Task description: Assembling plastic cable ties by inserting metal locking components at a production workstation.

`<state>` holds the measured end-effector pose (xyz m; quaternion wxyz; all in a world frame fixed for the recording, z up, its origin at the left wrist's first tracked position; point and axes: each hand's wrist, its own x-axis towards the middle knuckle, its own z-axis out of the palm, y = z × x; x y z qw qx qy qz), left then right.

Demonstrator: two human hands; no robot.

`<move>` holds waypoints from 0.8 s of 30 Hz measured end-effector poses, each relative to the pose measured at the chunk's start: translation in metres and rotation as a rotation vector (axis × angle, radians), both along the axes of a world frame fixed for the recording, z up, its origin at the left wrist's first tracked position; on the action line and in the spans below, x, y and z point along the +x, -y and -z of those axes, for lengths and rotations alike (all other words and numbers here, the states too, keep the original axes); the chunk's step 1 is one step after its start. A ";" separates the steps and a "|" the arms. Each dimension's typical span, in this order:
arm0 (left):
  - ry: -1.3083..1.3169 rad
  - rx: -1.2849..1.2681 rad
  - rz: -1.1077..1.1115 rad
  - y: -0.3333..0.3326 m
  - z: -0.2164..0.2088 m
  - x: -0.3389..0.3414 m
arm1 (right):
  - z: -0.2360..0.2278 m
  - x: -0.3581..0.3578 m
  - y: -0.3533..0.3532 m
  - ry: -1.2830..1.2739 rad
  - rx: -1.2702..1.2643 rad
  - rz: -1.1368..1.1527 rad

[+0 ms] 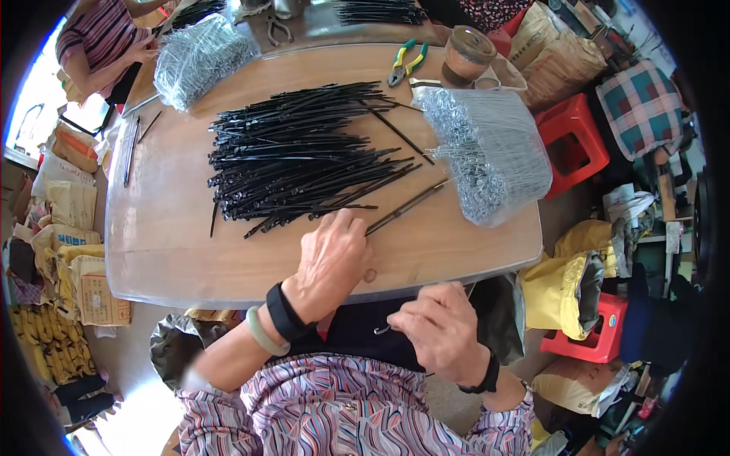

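My left hand [333, 254] is closed above the table's near part, its fingers curled at the near end of a thin black strip [407, 207]. That strip slants away to the right, toward a clear plastic bag of thin silver wire pieces [494, 156]. Just past the table's front edge, my right hand [443, 334] pinches a small silver metal hook [382, 330]; the rest of it is hidden by the fingers. Beyond my left hand lies a big heap of long thin black strips [296, 156] with small knobbed ends on the left.
Pliers with yellow-green handles [407, 62] and a brown lidded jar [466, 57] stand at the back right of the table [175, 258]. Another wire-filled bag [201, 61] sits at the back left, near another person [103, 42]. Red stools [570, 144] and sacks [559, 292] stand at right.
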<state>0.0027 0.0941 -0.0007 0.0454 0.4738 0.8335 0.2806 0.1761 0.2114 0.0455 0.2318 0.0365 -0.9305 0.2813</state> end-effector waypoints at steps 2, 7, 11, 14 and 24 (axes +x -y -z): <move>0.000 0.002 -0.029 0.016 -0.008 0.002 | 0.013 -0.004 0.000 0.049 -0.075 0.023; 0.680 0.267 -0.360 0.096 -0.037 0.000 | 0.025 -0.004 0.001 0.258 -0.597 0.144; 1.484 0.909 -0.600 0.118 -0.043 -0.003 | 0.031 -0.030 0.019 0.323 -0.815 0.116; 1.993 0.880 -0.206 0.118 -0.016 0.000 | 0.028 -0.053 0.031 0.341 -0.878 0.058; 1.818 0.566 -0.101 0.120 -0.012 0.009 | 0.013 -0.064 0.049 0.305 -0.640 -0.088</move>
